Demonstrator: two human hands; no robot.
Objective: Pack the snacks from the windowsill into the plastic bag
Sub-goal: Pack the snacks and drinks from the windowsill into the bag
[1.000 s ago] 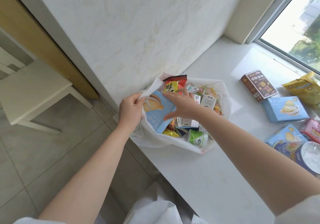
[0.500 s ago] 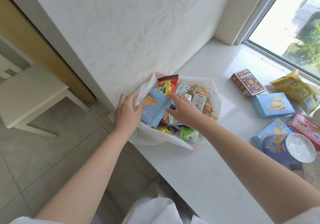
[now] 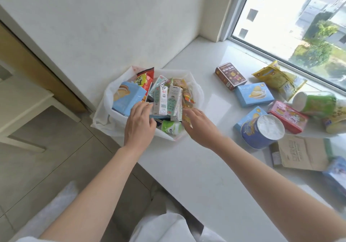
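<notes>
The plastic bag is sitting open at the near-left end of the windowsill, against the wall, and it is brimming with snacks. Inside the bag, a blue box is leaning at its left side, a red packet is standing at the back, white cartons are standing in the middle, and a green cup is lying at the front edge.

The left hand is reaching into the front of the bag, its fingers curling onto the lower edge of the blue box and the cartons; whether they are actually gripping anything cannot be told. The right hand is resting at the bag's right front rim, its fingers loosely bent around a yellow wrapper there; a firm grip cannot be confirmed either.

To the right of the bag, more snacks are lying loose on the windowsill: a brown box nearest the bag, a second blue box just beyond it, a yellow bag near the window, a pink box, a green tube on its side, and a blue tub lying with its white lid facing the camera, partly covering a third blue box. A brown paper envelope is lying further right of the bag, near the front.
</notes>
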